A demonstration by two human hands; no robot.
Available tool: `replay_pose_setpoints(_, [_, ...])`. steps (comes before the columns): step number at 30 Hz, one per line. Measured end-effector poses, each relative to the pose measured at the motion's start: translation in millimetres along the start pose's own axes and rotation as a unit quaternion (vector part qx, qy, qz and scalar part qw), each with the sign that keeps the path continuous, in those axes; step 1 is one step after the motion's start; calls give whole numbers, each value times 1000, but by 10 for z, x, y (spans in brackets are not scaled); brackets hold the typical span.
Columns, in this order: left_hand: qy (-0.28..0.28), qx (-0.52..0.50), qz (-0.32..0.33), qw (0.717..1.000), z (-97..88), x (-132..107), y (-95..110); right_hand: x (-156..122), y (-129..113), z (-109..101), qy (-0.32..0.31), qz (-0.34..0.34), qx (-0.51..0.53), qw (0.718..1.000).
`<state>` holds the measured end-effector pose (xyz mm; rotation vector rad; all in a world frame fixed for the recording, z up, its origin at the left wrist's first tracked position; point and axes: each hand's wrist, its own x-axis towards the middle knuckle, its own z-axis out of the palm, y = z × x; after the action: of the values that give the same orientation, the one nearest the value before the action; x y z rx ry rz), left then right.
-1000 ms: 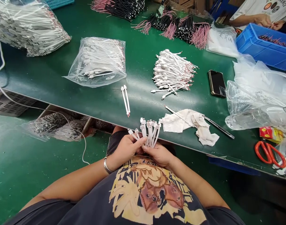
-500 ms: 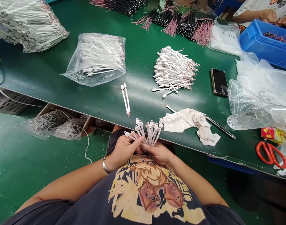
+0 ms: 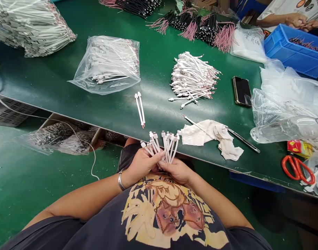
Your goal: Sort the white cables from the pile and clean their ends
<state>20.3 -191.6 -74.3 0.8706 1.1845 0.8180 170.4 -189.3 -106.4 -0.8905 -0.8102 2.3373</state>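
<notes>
Close to my chest, both hands grip a fan of several short white cables [image 3: 162, 146] with connector ends pointing up. My left hand [image 3: 140, 166], a silver bracelet on its wrist, pinches the left part of the fan. My right hand [image 3: 177, 171] closes round the right part from below. Two loose white cables [image 3: 140, 108] lie side by side on the green table [image 3: 57, 86] just ahead. Farther on sits a loose pile of white cables [image 3: 191, 78].
A clear bag of white cables [image 3: 108, 64] lies at centre left and a larger bag [image 3: 31, 26] at far left. A white cloth [image 3: 211, 137] covers a thin tool. A phone [image 3: 241, 91], plastic bags, red scissors [image 3: 298, 170], a blue bin [image 3: 294, 52] and another person's hands [image 3: 299, 21] are at right.
My left fingers have shifted the leftmost cables of the fan slightly; the bundle stays in both hands. The view has moved a little.
</notes>
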Motion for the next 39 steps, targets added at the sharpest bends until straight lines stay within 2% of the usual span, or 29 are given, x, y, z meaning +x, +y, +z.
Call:
replay_pose_setpoints(7, [-7,-57,-7,998,-6,-32,-57,-38,-56,13,-10,-8,-81,997])
replay_pose_setpoints(10, [8,-19,-30,999,15,-16,-17,-44,-87,9,-14,4,-127,992])
replay_pose_setpoints(13, [16,11,-7,1000,54,4,45,-53,-94,-9,-10,7,-165,986])
replay_pose_setpoints(17, [22,12,36,999,90,3,78,-65,-73,-30,-2,5,-146,989])
replay_pose_setpoints(23, [22,-3,24,999,73,-31,22,-66,-80,-3,24,17,-113,993])
replay_pose_setpoints(31, [51,60,34,996,42,-53,24,-40,22,-35,36,24,-22,999])
replay_pose_setpoints(36, [58,30,10,998,51,-52,33,-50,-29,-18,18,31,-60,998])
replay_pose_setpoints(39, [94,29,35,995,69,-56,73,-64,-70,-5,-11,31,-84,996])
